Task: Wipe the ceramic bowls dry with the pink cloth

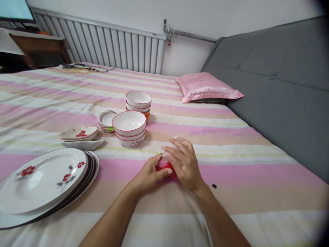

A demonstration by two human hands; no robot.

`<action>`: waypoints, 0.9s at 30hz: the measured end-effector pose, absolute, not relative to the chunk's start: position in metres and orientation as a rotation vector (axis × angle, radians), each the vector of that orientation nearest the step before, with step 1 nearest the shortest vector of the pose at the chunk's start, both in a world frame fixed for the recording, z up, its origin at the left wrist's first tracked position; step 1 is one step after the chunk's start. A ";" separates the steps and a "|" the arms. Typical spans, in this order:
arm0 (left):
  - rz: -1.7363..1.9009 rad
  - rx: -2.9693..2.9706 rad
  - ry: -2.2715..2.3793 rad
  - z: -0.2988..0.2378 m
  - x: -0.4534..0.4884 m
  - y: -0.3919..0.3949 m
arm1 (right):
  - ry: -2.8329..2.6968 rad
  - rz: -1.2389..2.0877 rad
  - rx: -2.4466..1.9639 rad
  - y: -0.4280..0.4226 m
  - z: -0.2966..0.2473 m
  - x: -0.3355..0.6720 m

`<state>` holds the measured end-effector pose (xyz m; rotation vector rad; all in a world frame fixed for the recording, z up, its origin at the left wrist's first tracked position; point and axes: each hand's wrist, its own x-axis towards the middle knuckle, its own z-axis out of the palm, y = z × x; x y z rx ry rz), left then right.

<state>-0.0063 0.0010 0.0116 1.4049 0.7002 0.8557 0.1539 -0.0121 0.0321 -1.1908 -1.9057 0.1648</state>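
In front of me, my left hand (154, 171) is closed round a small red piece with a pink flower print (162, 164), perhaps a cup or bowl; most of it is hidden by my hands. A pale, thin cloth or tissue (168, 156) lies against its top. My right hand (185, 164) has its fingers bent over this cloth, pressing it to the red piece. Left of my hands stands a stack of white bowls with red rims (130, 135), and behind it a second bowl stack (138, 99) with orange lower down.
A pile of flowered plates (43, 178) lies at the left, near oval dishes (78, 133) and small saucers (108, 120). A small black bit (214, 186) rests right of my hands on the striped sheet (246, 171). Farther off are a pink pillow (208, 85) and cables (89, 67).
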 end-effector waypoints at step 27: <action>0.633 1.567 0.807 0.014 -0.015 0.004 | -1.390 0.741 -1.139 0.011 0.011 0.173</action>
